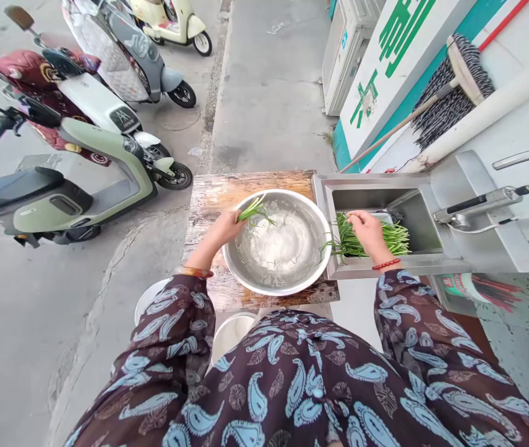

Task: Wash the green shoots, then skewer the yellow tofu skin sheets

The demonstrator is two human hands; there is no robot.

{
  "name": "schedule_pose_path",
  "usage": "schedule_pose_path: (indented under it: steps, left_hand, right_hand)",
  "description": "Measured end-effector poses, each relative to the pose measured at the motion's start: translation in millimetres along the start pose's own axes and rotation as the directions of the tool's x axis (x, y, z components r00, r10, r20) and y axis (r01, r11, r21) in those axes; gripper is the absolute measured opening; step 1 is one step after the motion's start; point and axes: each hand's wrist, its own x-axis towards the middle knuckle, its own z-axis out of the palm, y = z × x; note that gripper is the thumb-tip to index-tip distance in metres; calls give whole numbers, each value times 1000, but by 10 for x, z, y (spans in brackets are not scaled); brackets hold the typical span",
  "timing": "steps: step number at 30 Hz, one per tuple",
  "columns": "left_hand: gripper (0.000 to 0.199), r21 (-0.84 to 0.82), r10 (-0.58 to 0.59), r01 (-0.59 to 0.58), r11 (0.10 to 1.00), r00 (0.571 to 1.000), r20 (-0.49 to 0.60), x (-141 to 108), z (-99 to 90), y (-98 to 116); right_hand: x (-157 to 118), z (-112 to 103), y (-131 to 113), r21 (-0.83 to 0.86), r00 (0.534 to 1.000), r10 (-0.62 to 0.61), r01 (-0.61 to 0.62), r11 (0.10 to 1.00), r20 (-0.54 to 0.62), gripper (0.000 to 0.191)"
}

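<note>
My left hand is closed around a small bunch of green chives, their ends sticking out over the left rim of a wide metal basin. Water with scraps of green stands in the basin. Over the sink on the right, my right hand has its fingers pinched together. What they hold, if anything, I cannot make out. Beneath that hand lies a large heap of chives, some of it hanging over the sink's edge onto the basin rim.
The basin rests on a worn wooden board. A faucet reaches over the sink's right side. Pale buckets stand below the board. A mop leans at the wall, and several scooters are parked on the left.
</note>
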Motion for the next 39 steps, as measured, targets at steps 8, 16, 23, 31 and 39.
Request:
schedule_pose_path:
  steps: [8,16,23,31,39]
  left_hand:
    - [16,-184,-32,52,982,993,110,-432,411,242]
    - [34,-249,-96,171,953,954,285,-757,1145,745]
    - [22,-411,-59,126,903,983,171,-854,552,1374]
    - [25,-970,-259,105,221,965,46,-455,1037,3604]
    - [30,-918,-416,394,-44,828,375,862,2549,4657]
  right_hand:
    - [-322,69,21,-85,873,-263,324,942,410,27]
    - [-485,234,115,81,802,-322,327,941,503,19]
    - [141,-513,891,390,975,10,-98,916,222,31]
    - [962,-1119,2167,147,939,-59,9,989,338,40]
    - [909,-1081,2853,10,677,-243,328,945,695,39]
